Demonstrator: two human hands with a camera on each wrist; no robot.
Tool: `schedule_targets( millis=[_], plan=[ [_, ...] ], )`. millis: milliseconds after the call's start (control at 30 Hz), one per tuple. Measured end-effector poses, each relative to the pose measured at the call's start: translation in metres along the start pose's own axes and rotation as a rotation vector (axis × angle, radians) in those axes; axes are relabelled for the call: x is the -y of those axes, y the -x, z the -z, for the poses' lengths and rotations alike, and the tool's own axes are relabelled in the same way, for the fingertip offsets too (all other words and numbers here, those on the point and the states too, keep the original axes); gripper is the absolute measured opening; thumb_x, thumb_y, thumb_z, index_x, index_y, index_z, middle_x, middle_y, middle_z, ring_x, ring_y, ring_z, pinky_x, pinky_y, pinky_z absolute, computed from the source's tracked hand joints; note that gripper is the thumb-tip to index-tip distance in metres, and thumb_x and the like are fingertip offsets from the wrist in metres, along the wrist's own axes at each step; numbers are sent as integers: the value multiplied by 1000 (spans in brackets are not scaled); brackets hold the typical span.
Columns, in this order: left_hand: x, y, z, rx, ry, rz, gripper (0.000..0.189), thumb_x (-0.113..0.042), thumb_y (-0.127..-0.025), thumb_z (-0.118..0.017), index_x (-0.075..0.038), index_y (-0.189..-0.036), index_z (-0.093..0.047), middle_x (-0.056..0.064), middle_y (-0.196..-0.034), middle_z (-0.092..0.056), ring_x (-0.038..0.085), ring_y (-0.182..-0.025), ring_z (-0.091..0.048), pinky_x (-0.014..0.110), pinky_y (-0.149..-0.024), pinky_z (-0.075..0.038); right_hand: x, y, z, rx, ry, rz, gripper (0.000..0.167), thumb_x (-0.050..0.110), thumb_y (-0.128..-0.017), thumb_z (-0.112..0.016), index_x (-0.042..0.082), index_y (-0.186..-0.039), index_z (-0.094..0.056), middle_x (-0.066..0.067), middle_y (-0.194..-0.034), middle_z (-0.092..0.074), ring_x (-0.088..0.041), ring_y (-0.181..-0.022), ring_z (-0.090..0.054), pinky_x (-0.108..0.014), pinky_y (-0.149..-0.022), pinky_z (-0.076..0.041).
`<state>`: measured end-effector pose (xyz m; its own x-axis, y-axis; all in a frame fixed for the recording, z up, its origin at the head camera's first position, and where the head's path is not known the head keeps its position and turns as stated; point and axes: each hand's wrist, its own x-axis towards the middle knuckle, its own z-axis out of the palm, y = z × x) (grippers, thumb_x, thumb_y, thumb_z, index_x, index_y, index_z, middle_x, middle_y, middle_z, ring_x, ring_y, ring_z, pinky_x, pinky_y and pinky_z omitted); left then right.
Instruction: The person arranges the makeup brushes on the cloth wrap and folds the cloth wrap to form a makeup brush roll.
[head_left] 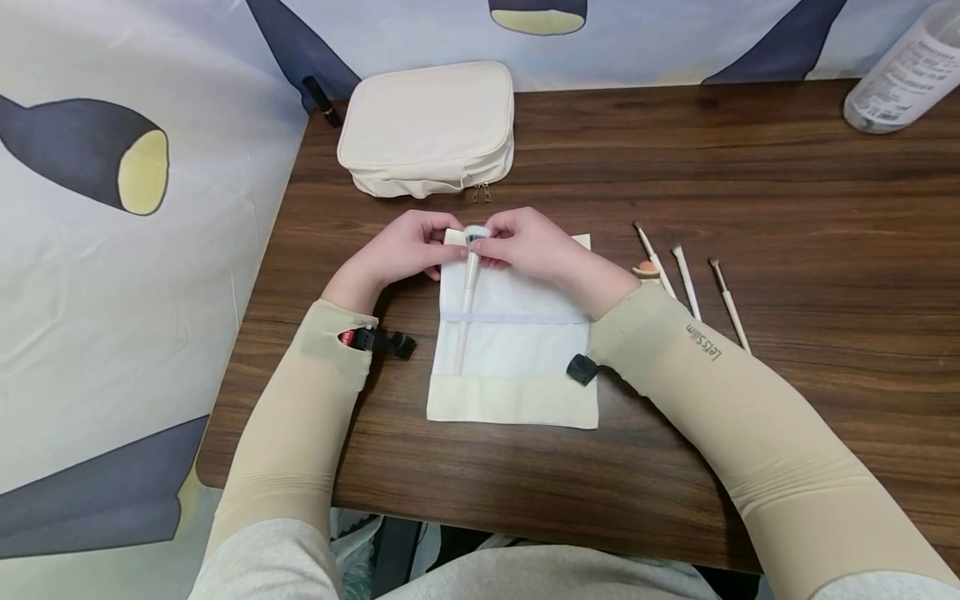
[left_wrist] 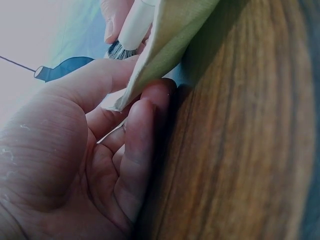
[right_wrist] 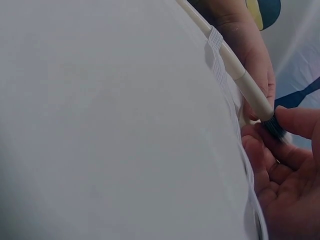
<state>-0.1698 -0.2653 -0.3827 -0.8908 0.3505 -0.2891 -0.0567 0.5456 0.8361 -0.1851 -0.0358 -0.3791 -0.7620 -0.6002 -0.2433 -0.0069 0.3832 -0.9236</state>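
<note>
A white makeup brush (head_left: 468,287) lies lengthwise along the left side of an opened cream fabric brush roll (head_left: 517,400), its dark bristles tipped white and pointing away from me. Its handle runs under the roll's elastic band (head_left: 536,318), and the lower end shows faintly inside the front pocket. My right hand (head_left: 531,243) pinches the brush at its bristle end, thumb against the bristles (right_wrist: 272,128) in the right wrist view. At the roll's far left corner, my left hand (head_left: 408,248) grips the fabric edge, thumb above and fingers (left_wrist: 137,135) beneath.
Several slim brushes (head_left: 686,282) lie right of the roll, beside a small orange-topped item (head_left: 647,268), partly behind my right forearm. A cream zippered case (head_left: 427,125) stands at the back, with a black tube (head_left: 322,102) beside it. A clear bottle (head_left: 903,71) is at the far right.
</note>
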Motion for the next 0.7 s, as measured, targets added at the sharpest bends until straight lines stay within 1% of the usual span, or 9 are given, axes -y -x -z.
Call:
schedule_targets(
  millis=[200,400,700],
  plan=[
    [0,0,0,-3,-2,-8,15,-16,-95,-74,-7,-107,-72,6,-84,-71,14,-68,-64,29,-56,-59,0,1,-1,0,-26,3,21,24,-100,-70,4,-91,-67,-6,-83,-72,-16,-80,-64,-25,-73,-51],
    [0,0,-1,-7,7,-9,13,-13,-95,-72,-6,-105,-71,6,-84,-70,14,-68,-64,29,-57,-60,-1,1,-1,6,-67,21,17,22,-99,-72,7,-92,-68,-6,-83,-71,-16,-80,-63,-25,-73,-52],
    [1,0,0,-3,3,-11,13,-14,-95,-71,-7,-106,-72,6,-85,-71,15,-68,-64,29,-57,-60,-2,1,0,6,-33,45,16,25,-97,-73,10,-90,-72,-3,-77,-65,-16,-77,-56,-25,-70,-44]
  ],
)
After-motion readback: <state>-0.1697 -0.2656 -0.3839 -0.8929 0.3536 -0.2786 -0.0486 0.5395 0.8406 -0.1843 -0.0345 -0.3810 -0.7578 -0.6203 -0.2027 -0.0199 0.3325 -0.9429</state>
